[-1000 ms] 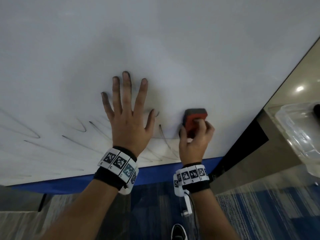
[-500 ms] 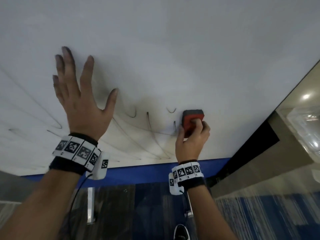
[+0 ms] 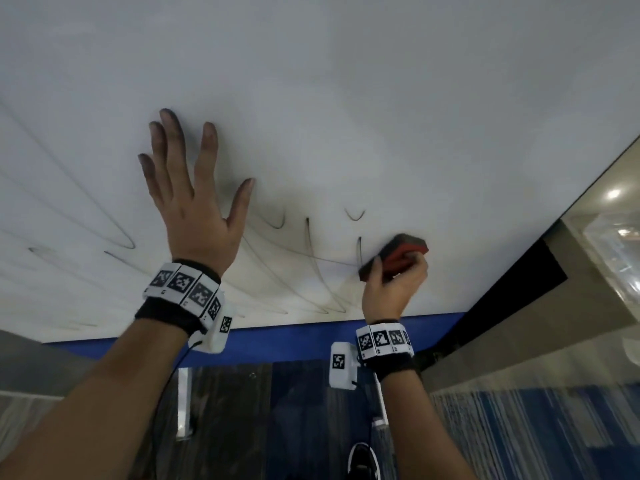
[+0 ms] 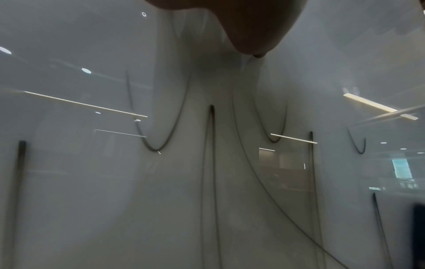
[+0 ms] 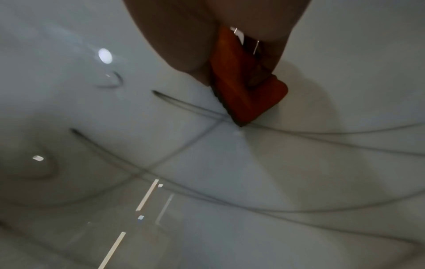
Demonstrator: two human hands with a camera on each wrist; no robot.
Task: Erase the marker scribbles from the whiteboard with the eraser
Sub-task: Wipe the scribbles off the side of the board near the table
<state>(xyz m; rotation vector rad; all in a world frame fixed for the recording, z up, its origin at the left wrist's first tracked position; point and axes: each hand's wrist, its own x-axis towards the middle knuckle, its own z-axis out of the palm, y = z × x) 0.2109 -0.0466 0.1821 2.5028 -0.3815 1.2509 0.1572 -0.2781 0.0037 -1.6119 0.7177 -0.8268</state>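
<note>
Gripping the eraser (image 3: 398,256), right hand (image 3: 391,289) has it tilted on the whiteboard (image 3: 346,98); edge-only contact risks missed scribbles (image 3: 311,258). Left hand (image 3: 194,209), fingers spread flat, could smear ink.

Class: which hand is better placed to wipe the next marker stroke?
Right. The right hand grips the eraser against the whiteboard, beside a marker stroke; the left hand is flat, empty.

Whiteboard (image 3: 346,98) bare above and right of eraser (image 3: 398,259); left hand (image 3: 194,206) blocks scribbles (image 3: 311,268) leftward.

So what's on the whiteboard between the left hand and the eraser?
Head view: marker scribbles on the whiteboard between left hand and eraser.
</note>
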